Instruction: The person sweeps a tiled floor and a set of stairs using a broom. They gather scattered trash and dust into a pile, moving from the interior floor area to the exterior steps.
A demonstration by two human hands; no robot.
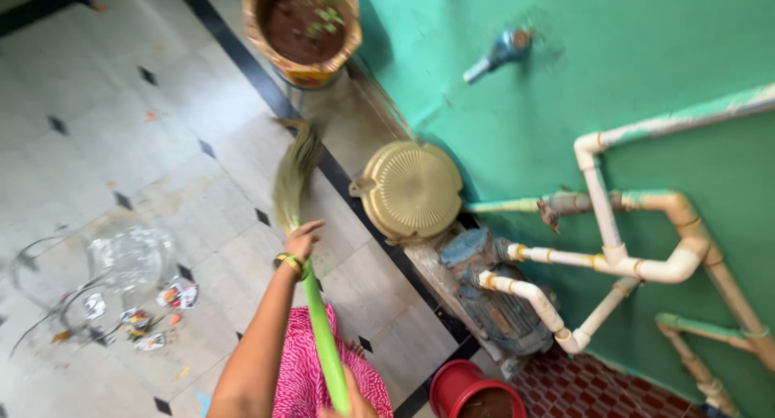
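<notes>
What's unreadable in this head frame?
- Right hand: cut off by the bottom edge; its grip on the green broom handle can't be judged.
- Litter on the floor: blurred, kinds unclear.
- Red pot: cut off by the bottom edge.
- Left hand: fingers partly hidden behind the handle.

Broom (311,257) slants up the centre of the frame, green handle low, its tan grass bristles fanned toward the upper middle.

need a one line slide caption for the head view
Both hands, left hand above right hand, grip a green-handled grass broom over a tiled floor beside a water pump.
</notes>
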